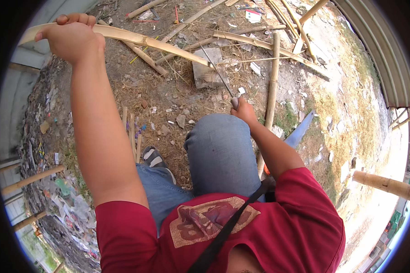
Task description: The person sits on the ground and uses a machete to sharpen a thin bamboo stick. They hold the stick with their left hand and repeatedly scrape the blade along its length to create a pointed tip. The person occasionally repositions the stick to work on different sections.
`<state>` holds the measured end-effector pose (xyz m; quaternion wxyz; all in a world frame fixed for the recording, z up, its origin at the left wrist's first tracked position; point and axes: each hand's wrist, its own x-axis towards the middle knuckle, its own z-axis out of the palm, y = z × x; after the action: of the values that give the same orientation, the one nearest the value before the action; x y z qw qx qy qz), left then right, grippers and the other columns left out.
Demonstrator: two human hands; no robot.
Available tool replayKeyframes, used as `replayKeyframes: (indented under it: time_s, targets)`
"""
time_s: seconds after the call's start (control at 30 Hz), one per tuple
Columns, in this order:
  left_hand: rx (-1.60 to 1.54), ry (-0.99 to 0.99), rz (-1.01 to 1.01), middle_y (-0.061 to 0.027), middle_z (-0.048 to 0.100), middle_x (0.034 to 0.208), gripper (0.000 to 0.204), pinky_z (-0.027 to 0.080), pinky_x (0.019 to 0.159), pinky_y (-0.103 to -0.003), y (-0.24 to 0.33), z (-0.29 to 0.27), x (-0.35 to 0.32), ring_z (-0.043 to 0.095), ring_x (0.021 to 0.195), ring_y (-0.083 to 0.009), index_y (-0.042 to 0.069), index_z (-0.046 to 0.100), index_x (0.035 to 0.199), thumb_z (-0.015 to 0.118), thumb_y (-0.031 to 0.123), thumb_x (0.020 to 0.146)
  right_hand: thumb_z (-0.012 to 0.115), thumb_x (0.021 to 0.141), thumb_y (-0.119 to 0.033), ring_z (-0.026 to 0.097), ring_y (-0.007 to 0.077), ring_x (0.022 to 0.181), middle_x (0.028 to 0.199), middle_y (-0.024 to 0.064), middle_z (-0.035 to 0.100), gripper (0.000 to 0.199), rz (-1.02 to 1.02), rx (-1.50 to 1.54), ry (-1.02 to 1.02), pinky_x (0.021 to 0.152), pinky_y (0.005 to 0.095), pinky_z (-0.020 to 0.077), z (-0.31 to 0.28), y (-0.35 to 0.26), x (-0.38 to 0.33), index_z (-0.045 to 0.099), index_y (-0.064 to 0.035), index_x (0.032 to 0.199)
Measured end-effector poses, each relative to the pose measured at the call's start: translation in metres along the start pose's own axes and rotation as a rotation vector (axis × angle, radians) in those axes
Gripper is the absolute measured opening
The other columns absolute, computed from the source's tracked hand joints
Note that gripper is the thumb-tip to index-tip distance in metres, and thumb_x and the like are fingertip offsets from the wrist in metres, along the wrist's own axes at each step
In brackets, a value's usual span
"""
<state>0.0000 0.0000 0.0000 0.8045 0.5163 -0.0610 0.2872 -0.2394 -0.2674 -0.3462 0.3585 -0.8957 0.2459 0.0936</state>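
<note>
My left hand (75, 38) is raised at the upper left, its fingers wrapped round a long split bamboo strip (161, 45). The strip slopes down to the right, and its far end lies over a grey concrete block (207, 68). Low in front of my knee, my right hand (244, 111) grips the handle of a knife (219, 73). The long thin blade points up and left, crossing near the strip's end above the block. Whether blade and strip touch, I cannot tell.
A handsaw (300, 129) with a bluish blade lies right of my right forearm. A bamboo pole (274, 82) lies beside my right hand. More split bamboo (273, 45) is scattered beyond the block. Litter (70, 207) covers the ground at left, beside a wall (13, 104).
</note>
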Motion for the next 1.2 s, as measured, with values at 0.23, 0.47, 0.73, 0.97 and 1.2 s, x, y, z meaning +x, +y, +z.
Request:
replayKeyframes:
  time_s: [0.23, 0.47, 0.73, 0.97, 1.2]
  targets:
    - [0.0, -0.009, -0.021, -0.0019, 0.034, 0.066, 0.07, 0.025, 0.053, -0.031, -0.002, 0.003, -0.002, 0.02, 0.056, -0.0166, 0.01, 0.04, 0.078, 0.009, 0.066, 0.107, 0.064, 0.09, -0.018, 0.067, 0.0509, 0.095, 0.097, 0.0313, 0.07, 0.027, 0.051, -0.045, 0.057, 0.083, 0.0586, 0.0523, 0.023, 0.04, -0.001, 0.057, -0.001, 0.109]
    - [-0.004, 0.035, 0.006, -0.0015, 0.031, 0.065, 0.069, 0.024, 0.052, -0.031, 0.0, -0.008, -0.001, 0.018, 0.056, -0.0168, 0.011, 0.04, 0.078, 0.01, 0.066, 0.107, 0.066, 0.09, -0.02, 0.068, 0.0485, 0.093, 0.098, 0.0307, 0.069, 0.032, -0.06, 0.032, -0.007, 0.083, 0.0575, 0.0526, 0.021, 0.015, 0.003, 0.054, -0.0023, 0.113]
    - [-0.016, 0.134, -0.044, 0.0, 0.033, 0.062, 0.066, 0.022, 0.052, -0.031, -0.004, -0.025, 0.004, 0.018, 0.053, -0.0157, 0.011, 0.038, 0.081, 0.009, 0.065, 0.107, 0.066, 0.089, -0.024, 0.068, 0.047, 0.099, 0.104, 0.0298, 0.07, 0.037, 0.085, -0.153, 0.005, 0.09, 0.0546, 0.0519, 0.021, 0.043, 0.016, 0.058, 0.001, 0.114]
    - [-0.007, 0.165, -0.077, -0.0013, 0.03, 0.066, 0.067, 0.022, 0.052, -0.032, 0.008, -0.05, -0.005, 0.019, 0.056, -0.0161, 0.013, 0.039, 0.078, 0.015, 0.069, 0.105, 0.072, 0.086, -0.027, 0.068, 0.0423, 0.092, 0.097, 0.0254, 0.071, 0.034, -0.254, -0.056, -0.059, 0.084, 0.049, 0.0521, -0.105, -0.09, 0.032, 0.066, 0.0012, 0.104]
    - [0.087, 0.213, 0.193, -0.0017, 0.029, 0.066, 0.068, 0.022, 0.051, -0.031, 0.07, -0.116, 0.024, 0.02, 0.056, -0.016, 0.012, 0.04, 0.082, 0.015, 0.07, 0.104, 0.076, 0.087, -0.032, 0.069, 0.0273, 0.075, 0.086, 0.0162, 0.069, 0.045, -0.413, 0.184, -0.211, 0.069, 0.0425, 0.0532, -0.126, -0.231, 0.028, 0.066, 0.0024, 0.113]
